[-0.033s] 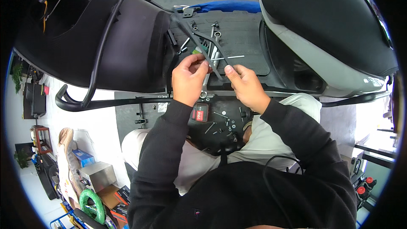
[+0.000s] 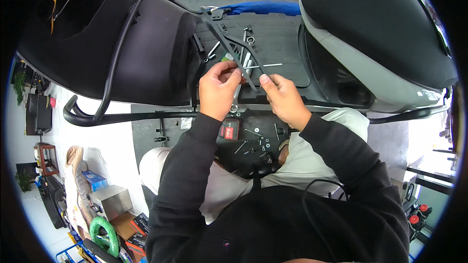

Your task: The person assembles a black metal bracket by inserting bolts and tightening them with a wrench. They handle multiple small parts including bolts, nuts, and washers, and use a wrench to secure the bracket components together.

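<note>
Both my hands hold a dark metal bracket (image 2: 227,46), made of two bars in a narrow V, above a scooter's footboard (image 2: 285,44). My left hand (image 2: 218,87) is closed, thumb and fingertips pinching beside the flat bar where a long silver bolt (image 2: 271,65) crosses both bars. The bolt's other end sticks out to the right. My right hand (image 2: 283,98) grips the lower end of the curved bar between thumb and fingers. Beneath the bracket lie wrenches (image 2: 250,40) and a green-handled tool (image 2: 227,57), partly hidden by my left hand and the bars.
A black scooter seat (image 2: 375,14) rises at right, the front panel (image 2: 151,53) at left. A black tubular bar (image 2: 131,119) runs along the near side. Between my legs are a red and black box (image 2: 229,130) and several loose bolts (image 2: 241,147), nuts and washers.
</note>
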The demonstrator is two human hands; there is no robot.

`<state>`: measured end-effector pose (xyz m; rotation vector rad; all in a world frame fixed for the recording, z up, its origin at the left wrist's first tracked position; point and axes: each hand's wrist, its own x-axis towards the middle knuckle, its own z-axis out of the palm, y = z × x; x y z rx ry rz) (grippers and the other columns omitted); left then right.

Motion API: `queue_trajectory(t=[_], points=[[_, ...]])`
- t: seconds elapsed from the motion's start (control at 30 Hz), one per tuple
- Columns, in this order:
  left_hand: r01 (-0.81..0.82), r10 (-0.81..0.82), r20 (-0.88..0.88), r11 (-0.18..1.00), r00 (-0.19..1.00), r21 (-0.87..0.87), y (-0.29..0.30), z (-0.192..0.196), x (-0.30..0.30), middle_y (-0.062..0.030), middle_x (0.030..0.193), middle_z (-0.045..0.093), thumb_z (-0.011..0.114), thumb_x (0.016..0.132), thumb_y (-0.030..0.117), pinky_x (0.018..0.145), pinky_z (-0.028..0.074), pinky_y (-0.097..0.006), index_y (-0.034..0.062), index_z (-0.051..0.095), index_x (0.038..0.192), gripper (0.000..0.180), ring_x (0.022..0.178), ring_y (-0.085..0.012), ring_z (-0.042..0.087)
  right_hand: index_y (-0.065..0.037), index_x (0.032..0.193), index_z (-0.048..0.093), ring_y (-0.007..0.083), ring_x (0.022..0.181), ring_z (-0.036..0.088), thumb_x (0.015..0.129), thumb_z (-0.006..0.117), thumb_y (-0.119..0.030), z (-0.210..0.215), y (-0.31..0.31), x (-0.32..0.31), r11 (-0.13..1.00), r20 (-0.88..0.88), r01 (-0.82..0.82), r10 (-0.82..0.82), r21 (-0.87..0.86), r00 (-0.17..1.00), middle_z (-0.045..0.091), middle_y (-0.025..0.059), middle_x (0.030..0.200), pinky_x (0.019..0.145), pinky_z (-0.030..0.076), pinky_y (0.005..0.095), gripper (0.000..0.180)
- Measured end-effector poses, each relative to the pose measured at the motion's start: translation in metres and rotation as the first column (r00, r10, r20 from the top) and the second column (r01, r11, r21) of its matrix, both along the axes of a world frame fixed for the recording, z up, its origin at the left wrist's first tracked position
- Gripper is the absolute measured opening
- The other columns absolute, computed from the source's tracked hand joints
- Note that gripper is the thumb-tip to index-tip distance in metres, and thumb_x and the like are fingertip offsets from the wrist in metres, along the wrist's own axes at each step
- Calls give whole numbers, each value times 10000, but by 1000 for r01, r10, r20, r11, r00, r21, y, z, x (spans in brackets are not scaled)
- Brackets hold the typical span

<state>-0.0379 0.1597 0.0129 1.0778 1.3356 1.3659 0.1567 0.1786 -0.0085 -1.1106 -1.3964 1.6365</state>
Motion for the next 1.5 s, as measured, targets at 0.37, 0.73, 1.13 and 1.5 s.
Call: queue_trajectory(t=[0.37,0.73,1.13,1.5], points=[[111,-76,459,993,885,-49,24,-11,12,-148,1102,668,582,1031,9,1045,583,-404,-144,596,1311,319,1029,-212,688,-68,994,558,11,483,301,1084,597,-516,-8,6,13,987,-63,149,-153,-61,986,365,-91,625,420,230,238,458],[206,-138,497,975,857,-84,60,-44,33,-82,1012,677,727,990,63,924,616,-360,-54,622,1195,258,927,-158,679,-41,934,611,52,490,410,1080,592,-534,-51,48,28,905,89,369,-393,212,915,484,-31,658,429,318,259,514],[206,-223,-384,975,896,-86,78,-61,46,-61,858,724,657,1034,130,714,555,-290,-21,728,1267,287,717,-136,671,41,933,635,326,687,625,1096,529,-531,-51,55,38,811,313,298,-492,503,812,625,201,728,685,486,443,604],[113,-16,-557,984,830,140,70,-89,28,-116,889,761,611,1046,176,723,551,-355,-4,739,1161,249,735,-201,720,59,932,661,411,679,639,1060,556,-586,-44,74,34,856,363,106,-323,506,874,659,254,765,661,480,484,667]])
